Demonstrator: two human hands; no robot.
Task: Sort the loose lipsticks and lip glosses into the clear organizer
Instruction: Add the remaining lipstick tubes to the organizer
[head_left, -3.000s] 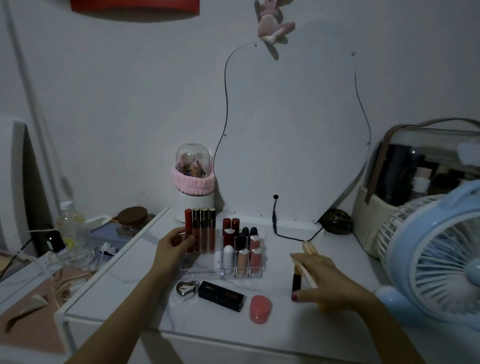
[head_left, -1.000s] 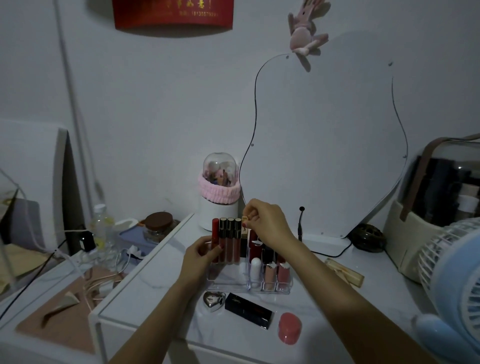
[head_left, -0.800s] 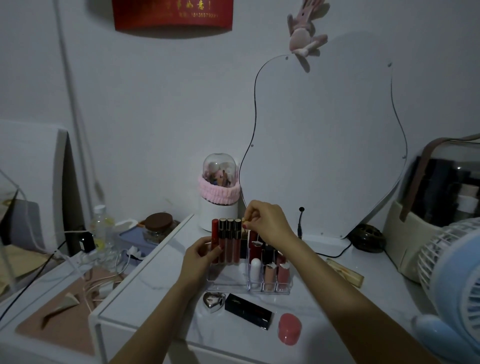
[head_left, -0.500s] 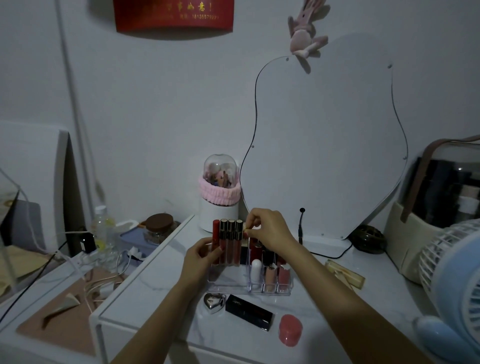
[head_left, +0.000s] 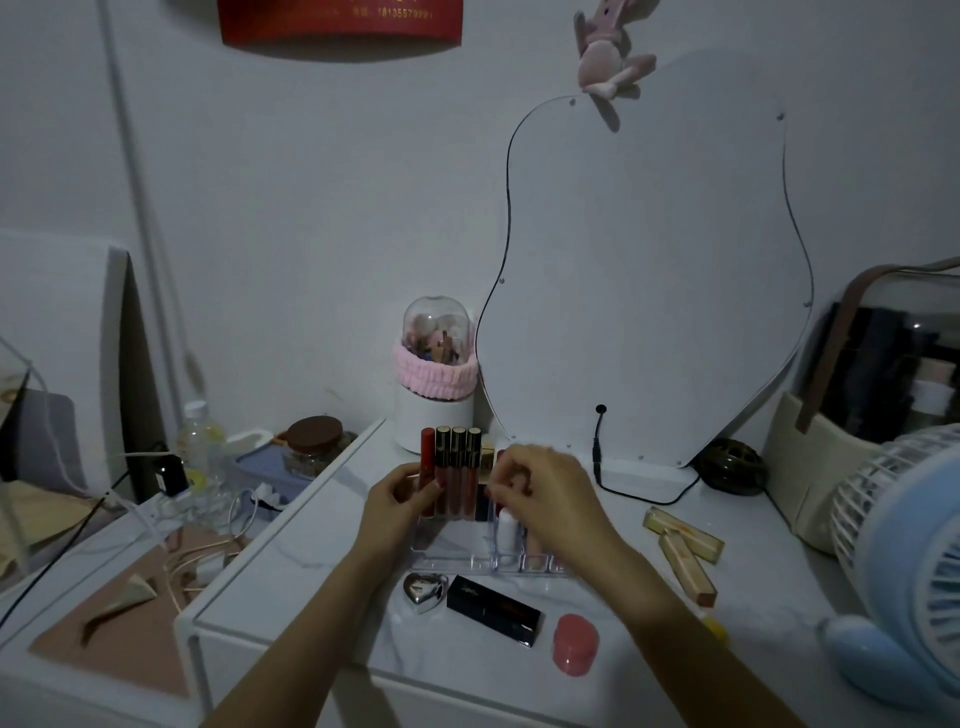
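The clear organizer (head_left: 457, 552) stands mid-table with four tall lip glosses (head_left: 451, 467) at its back left and short lipsticks (head_left: 508, 525) in its right slots. My left hand (head_left: 397, 501) grips the organizer's left side by the red gloss. My right hand (head_left: 545, 499) hovers over the slots, fingertips pinching a gold-capped black lipstick (head_left: 486, 457) standing beside the glosses. Loose in front lie a silver heart compact (head_left: 425, 592), a black lipstick box (head_left: 493, 610) and a pink pot (head_left: 575, 644). Two gold tubes (head_left: 684, 545) lie to the right.
A blue fan (head_left: 904, 545) fills the right edge, with a cosmetics bag (head_left: 878, 395) behind it. The mirror (head_left: 644, 275), its cable (head_left: 639, 496) and a domed brush holder (head_left: 435, 384) stand at the back. The table's front edge (head_left: 291, 631) is close below the loose items.
My right hand picked a lipstick up from the right of the table, carried it over the organizer and has lowered it into the back row. My left hand stayed at the organizer.
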